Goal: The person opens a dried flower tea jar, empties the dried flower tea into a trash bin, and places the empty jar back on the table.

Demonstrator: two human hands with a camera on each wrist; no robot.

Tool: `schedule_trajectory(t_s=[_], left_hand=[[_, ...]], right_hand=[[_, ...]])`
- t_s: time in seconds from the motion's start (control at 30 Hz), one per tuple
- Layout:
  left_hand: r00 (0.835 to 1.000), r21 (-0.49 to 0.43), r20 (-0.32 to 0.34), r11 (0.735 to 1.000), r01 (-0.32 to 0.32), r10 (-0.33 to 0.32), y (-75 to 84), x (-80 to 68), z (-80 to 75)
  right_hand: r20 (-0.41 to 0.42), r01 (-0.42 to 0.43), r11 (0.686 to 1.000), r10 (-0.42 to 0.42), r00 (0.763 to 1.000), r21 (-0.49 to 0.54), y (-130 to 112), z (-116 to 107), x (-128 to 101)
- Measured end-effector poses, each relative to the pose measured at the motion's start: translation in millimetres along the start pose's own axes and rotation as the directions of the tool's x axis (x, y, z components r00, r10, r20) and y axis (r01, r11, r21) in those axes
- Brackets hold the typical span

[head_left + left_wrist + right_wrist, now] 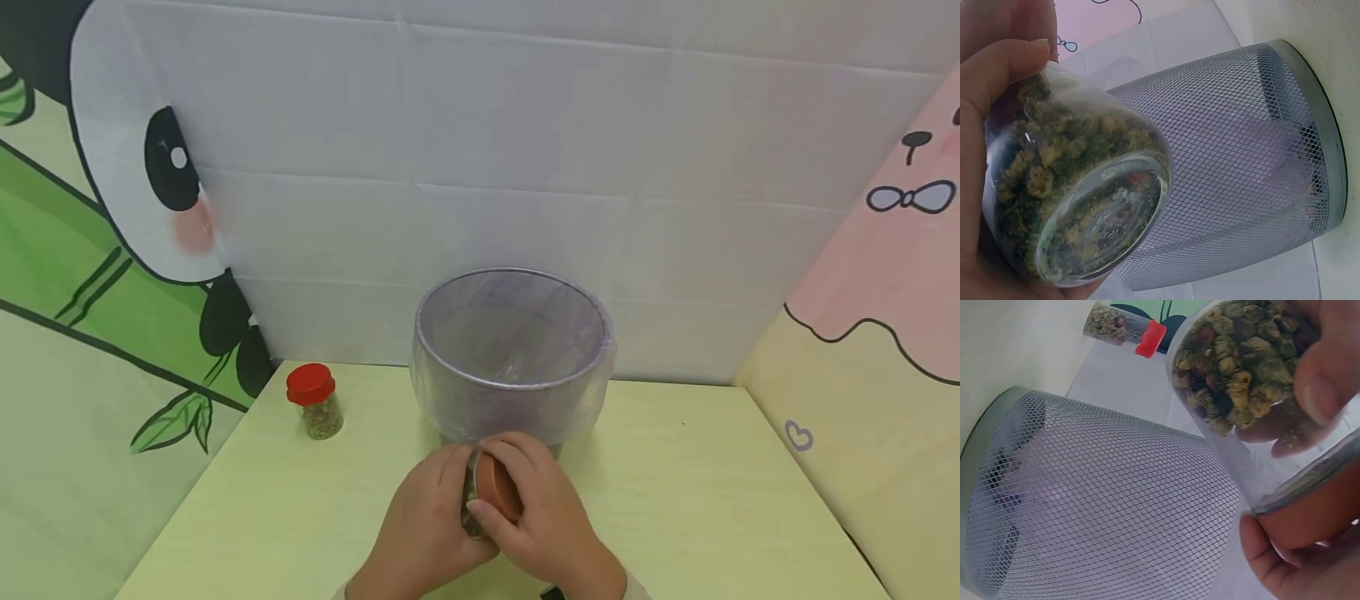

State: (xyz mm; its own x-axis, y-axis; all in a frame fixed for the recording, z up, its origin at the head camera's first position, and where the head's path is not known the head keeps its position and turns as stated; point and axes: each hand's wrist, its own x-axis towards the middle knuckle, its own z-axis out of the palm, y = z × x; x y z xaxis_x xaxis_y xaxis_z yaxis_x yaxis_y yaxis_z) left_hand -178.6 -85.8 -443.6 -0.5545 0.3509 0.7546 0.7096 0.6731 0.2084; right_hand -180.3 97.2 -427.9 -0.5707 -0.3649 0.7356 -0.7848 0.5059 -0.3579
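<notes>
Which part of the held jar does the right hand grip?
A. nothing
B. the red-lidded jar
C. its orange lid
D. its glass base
C: the right hand curls round the orange lid of the jar, while the left hand holds the glass body.

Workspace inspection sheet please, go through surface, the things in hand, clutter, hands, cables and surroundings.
Surface: pale yellow-green table, bare around the items.
Things in hand: glass jar of dried flower buds, lying sideways; orange lid on it.
Clutter: mesh bin with a plastic liner; small red-capped jar, upright, apart.
Hands: left hand grips the jar body; right hand grips the lid.
Cables: nothing seen.
Surroundings: white cloth backdrop, panda panel at left, pink cartoon panel at right.
</notes>
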Motion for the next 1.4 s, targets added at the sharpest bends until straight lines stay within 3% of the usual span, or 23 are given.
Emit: schedule_trajectory(t_s=[0.17,0.37,0.57,0.73,1.17,1.27,1.4], left_hand=[[1.000,-0.038,0.018,0.999,0.003,-0.002,1.9,0.2,-3.5],[0.997,-0.107,0.073,0.994,0.039,-0.031,2.8,-0.4,-8.2],[0.990,-0.138,0.119,0.986,0.094,-0.077,3.0,-0.2,-11.4],[0.985,-0.153,0.147,0.982,0.113,-0.091,3.6,0.7,-13.9],[0.993,-0.117,0.105,0.991,0.063,-0.051,1.5,1.8,-13.4],[0.995,-0.096,0.092,0.994,0.054,-0.045,1.1,1.9,-13.0],[0.994,-0.035,0.086,0.997,0.075,-0.071,-0.8,1.2,-10.7]], right_hand=[[-0.072,0.135,0.991,-0.135,0.988,-0.007,0.2,-0.1,3.2],[-0.156,0.313,0.950,-0.310,0.938,-0.006,0.6,-3.3,11.2],[-0.168,0.364,0.931,-0.356,0.919,0.021,-1.1,-6.7,15.0],[-0.156,0.372,0.928,-0.363,0.919,0.033,-0.2,-8.3,15.7],[-0.124,0.365,0.929,-0.357,0.926,0.052,0.2,-7.8,15.4],[-0.100,0.297,0.954,-0.291,0.951,0.047,0.3,-7.5,11.8],[-0.044,0.097,0.995,-0.095,0.994,0.031,1.7,-8.4,4.5]])
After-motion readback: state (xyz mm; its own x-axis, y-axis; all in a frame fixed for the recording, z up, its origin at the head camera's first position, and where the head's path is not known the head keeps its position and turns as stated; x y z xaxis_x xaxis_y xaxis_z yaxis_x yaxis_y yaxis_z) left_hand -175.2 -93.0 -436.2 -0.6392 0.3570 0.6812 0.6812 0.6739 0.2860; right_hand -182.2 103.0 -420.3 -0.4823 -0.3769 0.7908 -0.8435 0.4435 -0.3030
